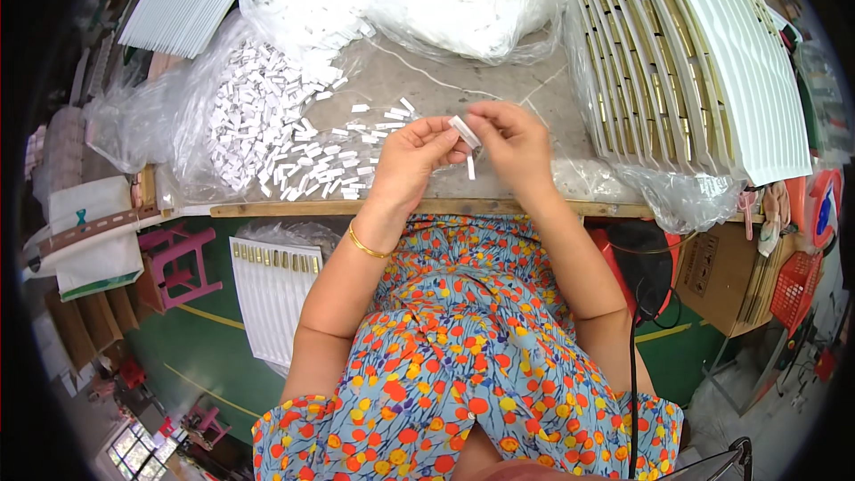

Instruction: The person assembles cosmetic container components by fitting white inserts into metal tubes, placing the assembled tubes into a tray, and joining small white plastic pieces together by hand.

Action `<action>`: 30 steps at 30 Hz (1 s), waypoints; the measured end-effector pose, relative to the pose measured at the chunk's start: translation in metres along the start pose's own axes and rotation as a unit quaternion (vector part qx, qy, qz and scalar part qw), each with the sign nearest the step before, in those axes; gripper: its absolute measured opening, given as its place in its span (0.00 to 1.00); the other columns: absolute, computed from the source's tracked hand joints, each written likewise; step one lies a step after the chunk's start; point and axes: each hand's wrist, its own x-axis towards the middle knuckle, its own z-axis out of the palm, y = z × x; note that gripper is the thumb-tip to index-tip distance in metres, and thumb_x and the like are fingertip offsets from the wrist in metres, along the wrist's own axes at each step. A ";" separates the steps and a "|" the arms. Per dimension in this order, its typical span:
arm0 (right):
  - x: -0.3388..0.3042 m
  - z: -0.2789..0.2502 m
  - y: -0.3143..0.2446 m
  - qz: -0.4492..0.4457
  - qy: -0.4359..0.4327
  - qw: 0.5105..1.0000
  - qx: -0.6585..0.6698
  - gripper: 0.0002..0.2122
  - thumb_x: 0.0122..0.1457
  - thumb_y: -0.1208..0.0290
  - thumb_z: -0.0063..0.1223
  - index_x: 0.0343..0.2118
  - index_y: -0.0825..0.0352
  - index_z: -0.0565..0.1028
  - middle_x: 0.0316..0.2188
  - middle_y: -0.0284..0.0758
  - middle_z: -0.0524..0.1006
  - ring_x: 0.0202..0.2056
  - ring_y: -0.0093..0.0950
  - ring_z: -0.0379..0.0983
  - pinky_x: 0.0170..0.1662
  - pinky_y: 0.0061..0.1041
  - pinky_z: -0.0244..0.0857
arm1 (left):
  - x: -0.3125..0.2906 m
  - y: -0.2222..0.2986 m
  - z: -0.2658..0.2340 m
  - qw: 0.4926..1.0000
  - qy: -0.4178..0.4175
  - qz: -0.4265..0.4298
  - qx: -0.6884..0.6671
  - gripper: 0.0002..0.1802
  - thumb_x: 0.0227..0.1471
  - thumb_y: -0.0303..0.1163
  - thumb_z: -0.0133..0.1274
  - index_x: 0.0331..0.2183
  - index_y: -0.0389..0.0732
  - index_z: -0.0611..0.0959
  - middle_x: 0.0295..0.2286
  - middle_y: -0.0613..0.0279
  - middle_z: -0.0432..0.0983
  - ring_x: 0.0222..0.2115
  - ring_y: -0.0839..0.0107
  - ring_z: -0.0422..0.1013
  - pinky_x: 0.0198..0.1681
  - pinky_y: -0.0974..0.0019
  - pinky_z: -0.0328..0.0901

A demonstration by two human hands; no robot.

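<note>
Above the table's near edge, my two hands meet around a small white rectangular piece (463,132). My left hand (413,156) pinches it from the left with thumb and fingers. On the right, the bent fingertips of my right hand (515,144) close on the same piece. Just below the fingertips shows another narrow white piece (471,167); whether it hangs from the grip or lies on the table I cannot tell. Loose small white pieces (322,160) are scattered left of my left hand, thickening into a heap (254,98) on clear plastic.
Large clear bags of white pieces (454,0) stand at the back. White ribbed trays holding gold-coloured parts (663,53) are stacked on the right; more white sheets (183,0) lie far left. Below the wooden table edge (294,209) are a pink stool (178,267) and a cardboard box (712,276).
</note>
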 end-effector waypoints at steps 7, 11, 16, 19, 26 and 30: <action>0.001 0.002 -0.004 -0.166 0.095 0.962 -0.193 0.03 0.47 0.78 0.53 0.27 0.68 0.75 0.23 0.37 0.74 0.22 0.32 0.71 0.25 0.24 0.64 | 0.012 0.000 -0.007 0.996 0.075 0.017 0.048 0.10 0.50 0.27 0.49 0.34 0.30 0.75 0.30 0.55 0.75 0.28 0.72 0.73 0.31 0.73 0.70; 0.003 0.001 -0.003 -0.272 0.037 0.927 -0.254 0.04 0.46 0.79 0.54 0.27 0.69 0.75 0.23 0.37 0.74 0.23 0.32 0.71 0.25 0.24 0.65 | 0.013 0.003 -0.009 0.988 0.082 0.035 0.124 0.10 0.50 0.27 0.49 0.34 0.30 0.75 0.28 0.57 0.75 0.25 0.75 0.72 0.29 0.75 0.69; 0.001 0.006 -0.002 -0.292 0.021 0.922 -0.251 0.04 0.45 0.80 0.55 0.26 0.69 0.75 0.23 0.37 0.75 0.23 0.32 0.72 0.26 0.25 0.65 | 0.007 -0.002 -0.001 0.967 0.081 0.113 0.212 0.10 0.49 0.26 0.50 0.34 0.30 0.76 0.23 0.61 0.76 0.23 0.80 0.71 0.27 0.77 0.67; -0.001 0.006 -0.004 -0.266 0.033 0.934 -0.238 0.04 0.45 0.80 0.55 0.26 0.70 0.75 0.23 0.37 0.75 0.24 0.32 0.72 0.26 0.25 0.65 | 0.005 -0.002 0.002 0.952 0.082 0.146 0.257 0.10 0.48 0.26 0.51 0.34 0.32 0.78 0.23 0.60 0.76 0.24 0.79 0.72 0.27 0.76 0.67; -0.004 0.005 -0.007 -0.222 0.041 0.951 -0.209 0.03 0.45 0.80 0.55 0.26 0.70 0.76 0.23 0.37 0.76 0.23 0.28 0.72 0.26 0.22 0.66 | 0.000 -0.001 0.006 0.915 0.088 0.200 0.339 0.09 0.46 0.25 0.52 0.32 0.33 0.79 0.22 0.58 0.77 0.23 0.78 0.72 0.27 0.75 0.67; -0.006 0.003 -0.006 -0.117 0.026 0.982 -0.143 0.05 0.46 0.80 0.57 0.28 0.71 0.77 0.24 0.34 0.77 0.25 0.17 0.71 0.27 0.17 0.64 | -0.004 0.003 0.004 0.907 0.049 0.212 0.361 0.09 0.48 0.25 0.51 0.34 0.32 0.78 0.24 0.60 0.76 0.24 0.79 0.71 0.28 0.76 0.67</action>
